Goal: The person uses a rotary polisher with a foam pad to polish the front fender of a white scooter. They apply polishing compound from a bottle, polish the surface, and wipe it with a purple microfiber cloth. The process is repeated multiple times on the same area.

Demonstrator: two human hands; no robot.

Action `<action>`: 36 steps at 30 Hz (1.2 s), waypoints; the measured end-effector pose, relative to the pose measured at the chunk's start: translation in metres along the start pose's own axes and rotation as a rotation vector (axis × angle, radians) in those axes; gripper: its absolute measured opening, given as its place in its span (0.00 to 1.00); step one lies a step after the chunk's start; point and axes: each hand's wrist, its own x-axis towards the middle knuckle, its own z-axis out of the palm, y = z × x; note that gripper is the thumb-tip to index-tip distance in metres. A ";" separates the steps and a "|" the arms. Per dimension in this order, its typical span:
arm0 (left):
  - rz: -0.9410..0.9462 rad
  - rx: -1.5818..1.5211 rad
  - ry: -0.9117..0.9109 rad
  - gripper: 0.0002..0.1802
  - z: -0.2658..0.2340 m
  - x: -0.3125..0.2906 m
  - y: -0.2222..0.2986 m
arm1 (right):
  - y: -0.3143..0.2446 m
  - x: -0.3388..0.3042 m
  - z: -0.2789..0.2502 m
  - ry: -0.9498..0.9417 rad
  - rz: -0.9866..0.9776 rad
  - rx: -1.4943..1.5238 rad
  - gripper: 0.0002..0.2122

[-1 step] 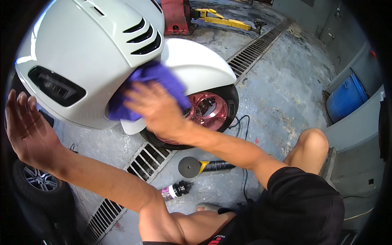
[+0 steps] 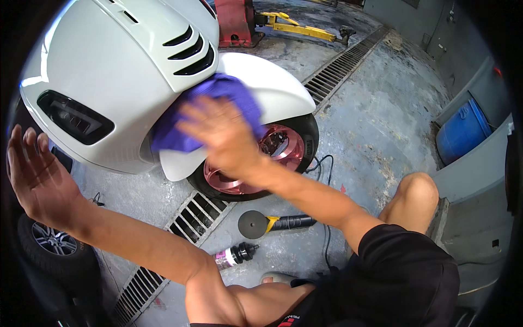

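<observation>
My right hand [image 2: 220, 136], blurred by motion, lies flat with fingers spread on a purple cloth [image 2: 239, 101]. The cloth covers part of the white front fender [image 2: 272, 87] of a white scooter, beside its body [image 2: 109, 60]. Under the fender stands the front wheel, with a black tyre and a pink metallic rim [image 2: 297, 147]. My left hand [image 2: 41, 180] is held out at the left, fingers stretched and holding nothing. It is near the dark lamp [image 2: 76, 117] in the body; whether it touches the scooter I cannot tell.
A polisher [image 2: 283, 222] with a grey round pad and a black-capped bottle [image 2: 234, 254] lie near my foot. A drain grate [image 2: 199, 215] crosses the floor. Another wheel [image 2: 54, 238] is at the left, a blue drum [image 2: 463, 133] at the right, and a yellow lift arm [image 2: 299, 28] behind.
My right hand and the purple cloth have shifted slightly to the right along the fender. My left hand has hardly moved.
</observation>
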 end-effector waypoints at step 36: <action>0.072 0.176 -0.319 0.16 0.097 0.001 0.060 | 0.225 0.046 -0.113 -0.445 0.807 0.289 0.26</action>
